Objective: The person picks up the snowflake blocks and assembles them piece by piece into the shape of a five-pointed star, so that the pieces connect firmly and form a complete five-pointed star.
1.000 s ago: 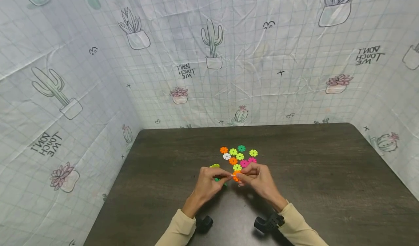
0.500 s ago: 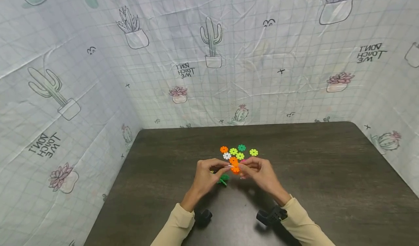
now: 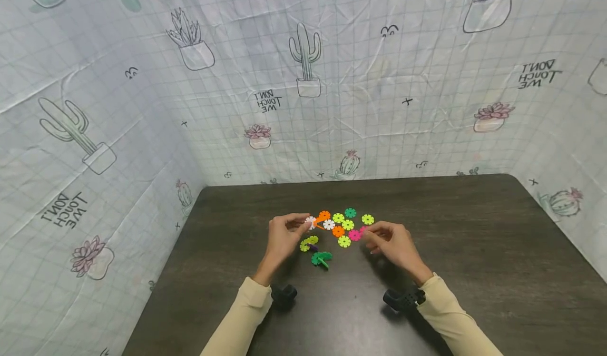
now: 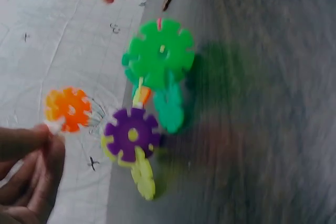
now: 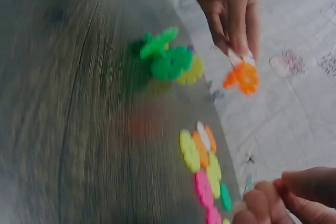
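Observation:
In the head view my left hand (image 3: 283, 238) pinches a white notched disc (image 3: 310, 222) of an interlocking flower-disc toy. Orange discs (image 4: 69, 109) are joined to it, held up in the air. My right hand (image 3: 392, 244) hovers at the right of the loose discs, fingers loosely bent with nothing visible between them. It overlaps the edge of a pink disc (image 3: 354, 235). Below the left hand stand two joined clusters: a green one (image 3: 322, 259) and a yellow one with a purple disc (image 4: 132, 135).
Loose discs lie flat in a group mid-table, among them a dark green (image 3: 350, 213), an orange (image 3: 338, 231), a white (image 3: 329, 224) and several yellow ones (image 3: 367, 219). The dark wooden table (image 3: 455, 261) ends at a patterned cloth wall (image 3: 379, 135).
Both hands were together on the orange and white discs. They have parted: the left moved left and away with the joined discs, the right let go and moved right.

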Demonstrator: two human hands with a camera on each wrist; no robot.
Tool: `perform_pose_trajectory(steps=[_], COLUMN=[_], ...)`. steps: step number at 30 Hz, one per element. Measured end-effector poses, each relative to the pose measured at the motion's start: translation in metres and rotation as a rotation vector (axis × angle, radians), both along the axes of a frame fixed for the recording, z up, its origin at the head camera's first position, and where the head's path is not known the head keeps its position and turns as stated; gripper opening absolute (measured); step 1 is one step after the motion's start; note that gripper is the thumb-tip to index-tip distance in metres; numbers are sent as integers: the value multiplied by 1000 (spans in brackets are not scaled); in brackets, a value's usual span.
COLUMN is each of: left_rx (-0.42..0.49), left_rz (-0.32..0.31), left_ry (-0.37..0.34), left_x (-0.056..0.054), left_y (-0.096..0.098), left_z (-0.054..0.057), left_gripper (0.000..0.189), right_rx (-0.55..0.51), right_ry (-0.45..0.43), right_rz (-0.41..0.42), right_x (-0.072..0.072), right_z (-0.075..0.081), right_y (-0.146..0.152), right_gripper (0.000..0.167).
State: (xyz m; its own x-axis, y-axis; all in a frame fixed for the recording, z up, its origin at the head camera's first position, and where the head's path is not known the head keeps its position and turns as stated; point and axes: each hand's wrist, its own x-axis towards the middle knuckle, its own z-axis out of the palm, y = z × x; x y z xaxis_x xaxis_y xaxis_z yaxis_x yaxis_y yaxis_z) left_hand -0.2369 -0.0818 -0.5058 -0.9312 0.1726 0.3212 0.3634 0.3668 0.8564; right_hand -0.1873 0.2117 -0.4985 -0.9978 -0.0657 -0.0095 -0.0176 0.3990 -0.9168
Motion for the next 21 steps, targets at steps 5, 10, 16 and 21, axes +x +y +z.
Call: perform_pose_trajectory(steps=[5,10,16,21], left_rx=[12,-12,-119,-183], left_rz=[43,40,30,19], left_ry=[-108,-158,-179,-181], left_x=[-8,-10,-11,-10], left_y=[-9,-17,-23,-28], left_z=[-5,-13,-17,-16], left_gripper=[27,26,21,18], right_rx=[140,258,365,425], right_ry=[50,117,149,96], right_rz=[-40,-65,-69,-62], right_x=[-7,-13,-17,-15], right_z=[-5,-11,-10,-11], right_y=[12,19,26,28], right_gripper=[22,16,20,31])
